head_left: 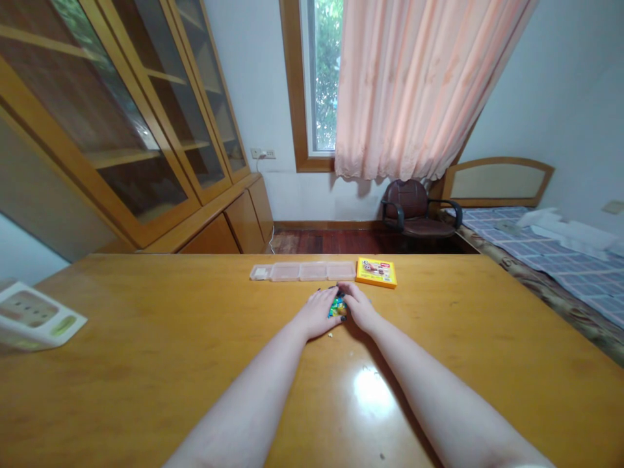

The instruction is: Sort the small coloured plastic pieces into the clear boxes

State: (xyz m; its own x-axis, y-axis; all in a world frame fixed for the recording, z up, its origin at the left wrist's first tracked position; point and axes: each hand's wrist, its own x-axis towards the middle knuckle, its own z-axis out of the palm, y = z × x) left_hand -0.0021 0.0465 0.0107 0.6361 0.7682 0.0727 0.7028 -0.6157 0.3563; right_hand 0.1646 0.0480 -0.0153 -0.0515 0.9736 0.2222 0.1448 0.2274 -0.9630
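Note:
A small heap of colourful pieces [337, 308], mostly green, blue and yellow, lies on the wooden table [195, 364]. They look like small building bricks, though they are too small to tell for sure. My left hand [318, 313] cups the heap from the left, its fingers stretched forward and its thumb along the near side. From the right, my right hand [359, 305] curves around the same heap with fingers extended. Part of the pile is hidden beneath both hands. One pale little piece [330, 335] rests apart, just nearer to me.
Beyond my hands stands a row of clear plastic compartments [312, 272], with a yellow box [376, 272] at its right end. A white and clear container [39, 318] sits at the table's left. Past the table are a cabinet [195, 188], a chair [414, 208] and a bed [546, 240].

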